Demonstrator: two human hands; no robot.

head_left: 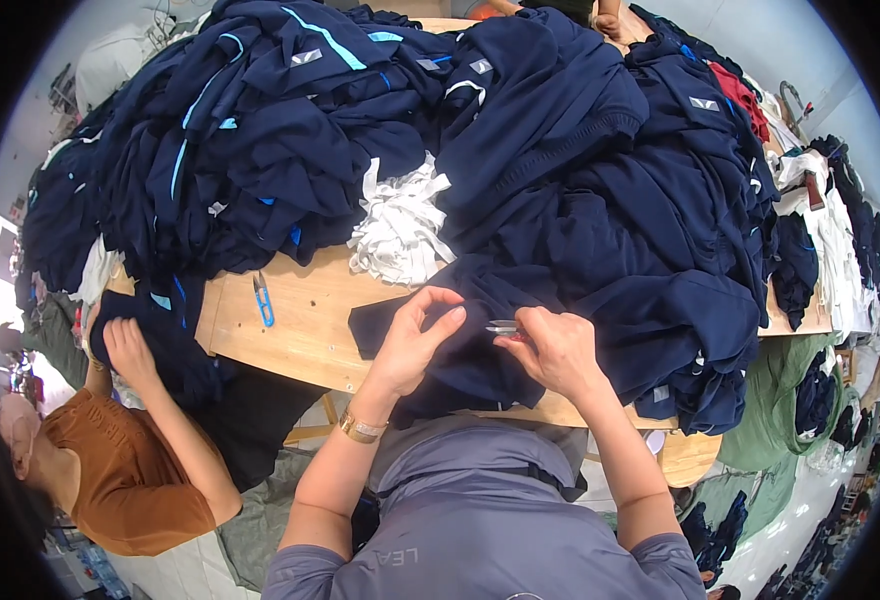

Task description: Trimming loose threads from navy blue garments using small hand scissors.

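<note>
My left hand (412, 340) pinches the edge of a navy garment (480, 375) between thumb and fingers, close to the table's front edge. In my right hand (557, 348) is a pair of thread snips (501, 328), mostly covered by my fingers. Its metal blades point left toward my left hand, over the dark cloth. The garment spreads across the front of the table and merges with the heap behind it, so where it ends is hard to make out.
Navy garments (300, 120) heap over the wooden table (295, 340). White fabric strips (400, 225) lie bunched mid-table, left of them blue-handled snips (265, 300). A co-worker in a brown top (125, 470) handles dark cloth at left. Another person's hand (610, 22) shows at the far side.
</note>
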